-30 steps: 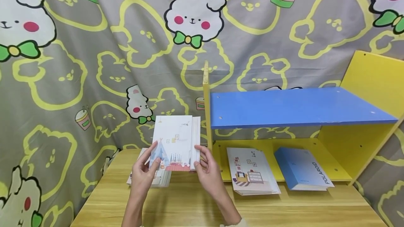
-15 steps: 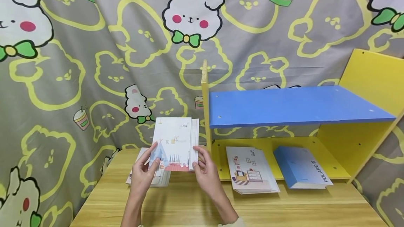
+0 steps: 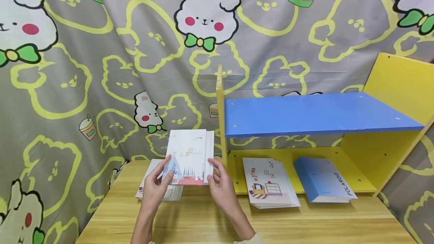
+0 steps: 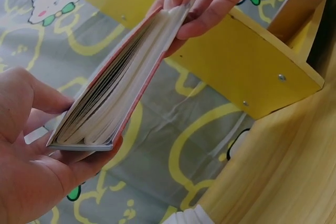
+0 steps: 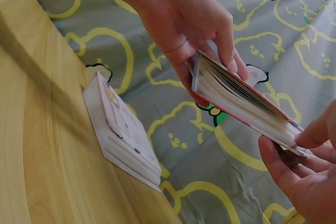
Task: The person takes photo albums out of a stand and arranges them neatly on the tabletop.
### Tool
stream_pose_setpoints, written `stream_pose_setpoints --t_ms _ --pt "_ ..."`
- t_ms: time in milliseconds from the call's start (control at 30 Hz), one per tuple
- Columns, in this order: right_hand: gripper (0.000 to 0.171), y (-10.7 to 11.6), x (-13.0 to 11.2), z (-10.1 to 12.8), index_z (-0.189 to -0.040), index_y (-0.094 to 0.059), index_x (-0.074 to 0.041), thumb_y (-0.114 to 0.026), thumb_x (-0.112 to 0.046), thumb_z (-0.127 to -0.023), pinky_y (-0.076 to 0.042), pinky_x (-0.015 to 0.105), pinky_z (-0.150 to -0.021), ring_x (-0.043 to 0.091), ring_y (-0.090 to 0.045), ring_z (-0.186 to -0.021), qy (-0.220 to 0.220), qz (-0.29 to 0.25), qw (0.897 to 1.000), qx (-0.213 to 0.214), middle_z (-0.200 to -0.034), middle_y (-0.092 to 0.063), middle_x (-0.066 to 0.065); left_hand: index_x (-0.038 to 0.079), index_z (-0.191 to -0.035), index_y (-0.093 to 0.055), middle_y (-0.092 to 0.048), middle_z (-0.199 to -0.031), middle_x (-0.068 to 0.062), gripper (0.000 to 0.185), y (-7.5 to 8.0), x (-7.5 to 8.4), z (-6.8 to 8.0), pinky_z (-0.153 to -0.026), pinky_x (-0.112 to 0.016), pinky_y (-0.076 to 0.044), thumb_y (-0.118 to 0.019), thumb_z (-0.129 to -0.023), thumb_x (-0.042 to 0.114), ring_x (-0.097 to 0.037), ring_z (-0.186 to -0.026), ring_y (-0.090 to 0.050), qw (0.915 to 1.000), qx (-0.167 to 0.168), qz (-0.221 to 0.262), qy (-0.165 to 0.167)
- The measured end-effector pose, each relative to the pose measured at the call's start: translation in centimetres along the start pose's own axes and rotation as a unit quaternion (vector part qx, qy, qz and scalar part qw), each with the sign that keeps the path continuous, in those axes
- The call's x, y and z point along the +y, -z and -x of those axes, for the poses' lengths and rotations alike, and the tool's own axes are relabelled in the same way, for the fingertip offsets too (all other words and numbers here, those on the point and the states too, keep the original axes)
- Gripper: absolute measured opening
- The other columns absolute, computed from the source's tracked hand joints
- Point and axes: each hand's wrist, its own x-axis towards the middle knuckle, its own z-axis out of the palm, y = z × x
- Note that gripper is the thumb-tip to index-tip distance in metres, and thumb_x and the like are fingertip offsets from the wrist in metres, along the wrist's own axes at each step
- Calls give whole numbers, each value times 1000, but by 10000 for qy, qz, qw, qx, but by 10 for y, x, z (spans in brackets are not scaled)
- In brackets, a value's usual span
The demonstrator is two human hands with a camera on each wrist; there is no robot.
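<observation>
In the head view, a white-covered book [image 3: 188, 153] with a blue tent drawing is held up above the table. My left hand [image 3: 155, 187] grips its left edge, thumb on the front cover. On the opposite side, my right hand [image 3: 222, 185] pinches the right edge, where a strip shows beyond the front cover. From the left wrist, the book's page edges [image 4: 113, 85] show between its red-edged covers. Behind my left hand, a second white book [image 3: 173, 194] lies on the table, partly hidden; the right wrist view shows this lying book [image 5: 126, 129] more fully.
To the right stands a yellow shelf unit with a blue board [image 3: 315, 114]. On its lower yellow board [image 3: 234, 161] lie another white book [image 3: 271, 183] and a blue POLAROID book [image 3: 325, 180], both jutting over the front edge. A patterned curtain [image 3: 112, 48] hangs behind the wooden table [image 3: 190, 221].
The held book's top edge has sunk slightly and leans a little to the right. Both hands keep their hold. The other books stay where they were.
</observation>
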Motion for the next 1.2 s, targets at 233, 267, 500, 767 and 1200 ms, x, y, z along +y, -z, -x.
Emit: stream_pose_setpoints --t_ms 233,267,500,767,1200 --pt "54 0 1 1 -148 -48 -5 -53 10 -97 -43 40 -109 41 -38 -144 -77 87 9999 6 -158 -42 16 5 -149 -52 -41 -159 -14 50 -1 -3 0 -88 -12 -49 -61 -101 0 -11 -128 -48 9998 4 -118 159" --pt "53 0 1 1 -148 -48 -5 -53 9 -97 -43 40 -109 41 -38 -144 -89 85 9999 8 -158 -42 16 5 -150 -52 -41 -159 -14 49 -1 -4 0 -89 -11 -48 -61 -101 0 -12 -130 -48 9998 -6 -131 178" --pt "54 -1 5 1 -148 -48 -4 -53 11 -97 -45 36 -107 41 -38 -144 -191 19 9998 17 -158 -41 17 6 -149 -53 -41 -159 -12 49 -1 -9 0 -88 -12 -49 -61 -101 0 -11 -126 -49 9995 -19 -142 292" --pt "54 -3 8 1 -148 -48 -5 -53 11 -97 -47 33 -105 41 -37 -145 -313 -55 9995 29 -158 -40 17 5 -149 -53 -42 -159 -12 50 -1 -11 0 -83 -13 -50 -60 -100 -3 -9 -120 -52 9994 38 -124 314" --pt "54 -3 12 1 -149 -46 -4 -51 10 -98 -59 23 -72 47 -38 -142 -395 -148 9991 -37 -160 -36 21 5 -149 -53 -42 -159 -12 49 0 -15 0 -90 -11 -49 -61 -101 -2 -8 -128 -49 9991 14 -143 395"
